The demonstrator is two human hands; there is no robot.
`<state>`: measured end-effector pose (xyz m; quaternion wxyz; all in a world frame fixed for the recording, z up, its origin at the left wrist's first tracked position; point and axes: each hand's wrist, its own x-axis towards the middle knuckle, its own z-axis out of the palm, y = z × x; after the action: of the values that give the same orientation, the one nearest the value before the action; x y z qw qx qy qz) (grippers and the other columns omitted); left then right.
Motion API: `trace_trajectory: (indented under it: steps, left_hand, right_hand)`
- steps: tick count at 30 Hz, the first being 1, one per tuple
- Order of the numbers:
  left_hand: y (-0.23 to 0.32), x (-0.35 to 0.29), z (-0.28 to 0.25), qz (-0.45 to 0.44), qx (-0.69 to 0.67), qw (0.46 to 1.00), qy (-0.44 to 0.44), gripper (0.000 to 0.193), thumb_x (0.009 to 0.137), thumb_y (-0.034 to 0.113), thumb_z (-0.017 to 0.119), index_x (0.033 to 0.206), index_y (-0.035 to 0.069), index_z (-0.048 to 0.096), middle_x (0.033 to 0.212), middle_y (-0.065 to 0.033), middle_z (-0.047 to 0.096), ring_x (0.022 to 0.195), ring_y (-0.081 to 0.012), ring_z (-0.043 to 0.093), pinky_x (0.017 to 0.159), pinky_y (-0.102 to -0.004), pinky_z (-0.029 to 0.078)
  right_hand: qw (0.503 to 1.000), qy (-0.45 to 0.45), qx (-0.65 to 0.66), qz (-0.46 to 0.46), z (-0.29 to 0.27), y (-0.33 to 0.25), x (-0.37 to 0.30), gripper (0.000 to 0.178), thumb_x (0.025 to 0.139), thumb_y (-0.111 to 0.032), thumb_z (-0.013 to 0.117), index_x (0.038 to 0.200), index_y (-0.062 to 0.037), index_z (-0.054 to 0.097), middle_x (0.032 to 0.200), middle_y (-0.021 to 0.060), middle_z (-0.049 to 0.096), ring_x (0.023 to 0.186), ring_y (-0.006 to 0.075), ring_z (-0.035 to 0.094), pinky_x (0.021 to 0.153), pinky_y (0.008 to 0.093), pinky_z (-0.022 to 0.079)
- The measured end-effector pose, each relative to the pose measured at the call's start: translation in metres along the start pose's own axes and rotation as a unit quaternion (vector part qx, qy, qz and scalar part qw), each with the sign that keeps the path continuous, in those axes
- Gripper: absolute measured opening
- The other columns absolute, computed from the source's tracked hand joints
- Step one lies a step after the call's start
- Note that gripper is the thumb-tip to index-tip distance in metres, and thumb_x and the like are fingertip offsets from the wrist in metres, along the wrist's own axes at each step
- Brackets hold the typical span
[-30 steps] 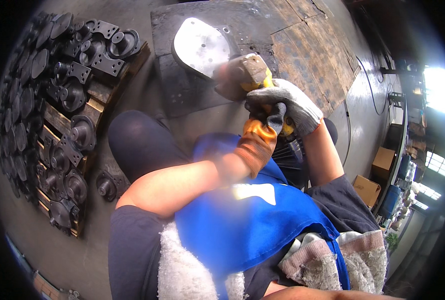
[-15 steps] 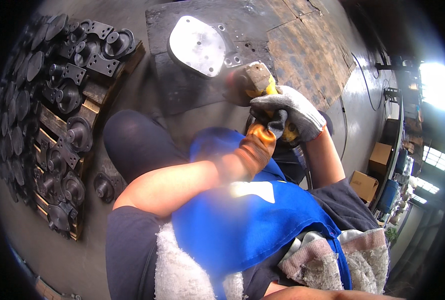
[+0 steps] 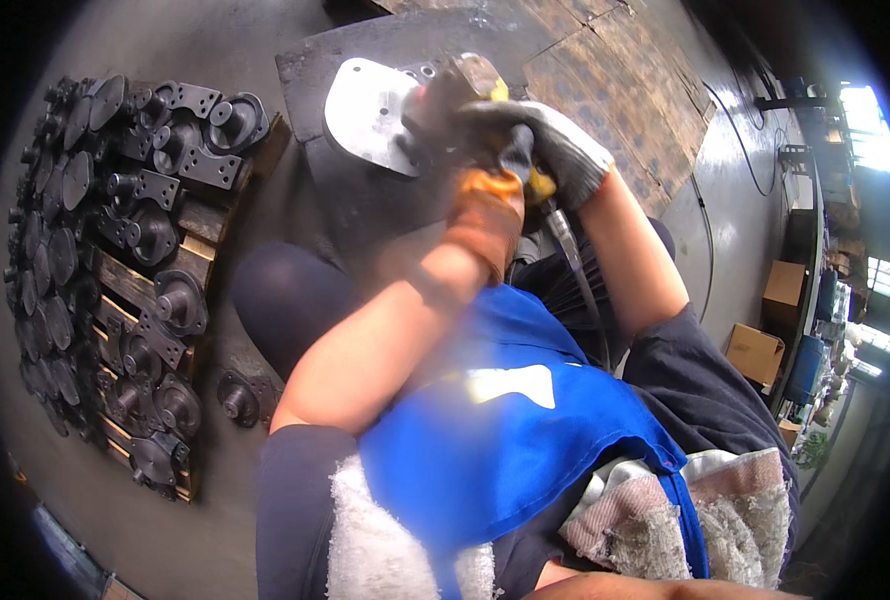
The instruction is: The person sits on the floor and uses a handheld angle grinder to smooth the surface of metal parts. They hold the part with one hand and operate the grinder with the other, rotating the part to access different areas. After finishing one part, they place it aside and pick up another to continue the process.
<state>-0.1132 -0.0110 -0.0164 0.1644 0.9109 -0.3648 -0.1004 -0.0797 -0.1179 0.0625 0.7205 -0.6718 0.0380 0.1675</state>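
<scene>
My right hand (image 3: 557, 145), in a white and grey glove, is closed over the body of a yellow and dark air grinder (image 3: 470, 82). My left hand (image 3: 487, 205), in an orange-brown glove with dark fingers, grips the grinder from below, close to the right hand. The grinder's head covers the right part of a bright, rounded metal plate (image 3: 365, 112). Blur hides whether its disc touches the plate. A metal fitting and air hose (image 3: 568, 245) run from the grinder down toward my lap.
The plate lies on a dark metal sheet (image 3: 315, 60) on the floor, beside brown scuffed boards (image 3: 615, 90). To the left, a wooden pallet (image 3: 205, 220) carries many dark flanged parts (image 3: 155, 235). One such part (image 3: 240, 398) sits on the floor. Cardboard boxes (image 3: 755, 353) stand at right.
Both hands have carried the grinder forward and left, from the plate's near right side to over its right part. My arms reach out farther, and the view has shifted slightly.
</scene>
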Motion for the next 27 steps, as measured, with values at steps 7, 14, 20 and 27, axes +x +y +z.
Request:
trace_trajectory:
  steps: [7, 14, 20, 27]
  left_hand:
    - [-0.019, -0.009, 0.005, -0.033, -0.008, 0.992, 0.119, 0.014, 0.088, 0.019, 0.054, 0.091, 0.011, 0.066, 0.083, -0.0073, 0.068, 0.075, -0.0215, 0.067, 0.065, -0.0338, 0.052]
    - [-0.035, 0.016, -0.081, -0.124, 0.058, 0.979, 0.151, 0.012, 0.088, 0.014, 0.056, 0.093, 0.008, 0.065, 0.08, -0.0099, 0.069, 0.075, -0.0246, 0.068, 0.066, -0.0326, 0.053]
    - [-0.026, 0.024, -0.061, -0.187, -0.43, 0.869, 0.155, 0.054, 0.097, 0.048, 0.043, 0.093, -0.001, 0.064, 0.09, -0.0158, 0.07, 0.086, -0.0338, 0.065, 0.075, -0.0381, 0.049]
    - [-0.038, 0.035, -0.065, -0.193, -0.298, 0.932, 0.071, 0.06, 0.094, 0.055, 0.047, 0.098, -0.001, 0.065, 0.092, -0.0167, 0.07, 0.09, -0.0344, 0.065, 0.079, -0.0386, 0.049]
  right_hand:
    - [0.968, 0.12, 0.136, 0.171, 0.028, -0.042, -0.005, 0.027, 0.093, -0.015, 0.056, 0.112, 0.0021, 0.064, 0.102, 0.0108, 0.068, 0.092, 0.0164, 0.065, 0.084, 0.0294, 0.054]
    - [0.997, -0.027, 0.049, 0.05, 0.026, -0.05, 0.058, 0.033, 0.097, -0.011, 0.049, 0.126, 0.0025, 0.056, 0.123, 0.0097, 0.062, 0.106, 0.0138, 0.061, 0.091, 0.0262, 0.051]
    - [0.981, -0.001, 0.179, 0.071, 0.027, -0.049, 0.031, 0.032, 0.097, -0.017, 0.049, 0.122, 0.0005, 0.06, 0.114, 0.0105, 0.065, 0.098, 0.014, 0.064, 0.086, 0.0274, 0.053]
    - [0.994, -0.01, 0.105, -0.013, -0.001, -0.016, 0.053, 0.031, 0.098, -0.016, 0.047, 0.121, -0.0005, 0.06, 0.112, 0.0098, 0.066, 0.097, 0.0155, 0.064, 0.087, 0.0282, 0.053]
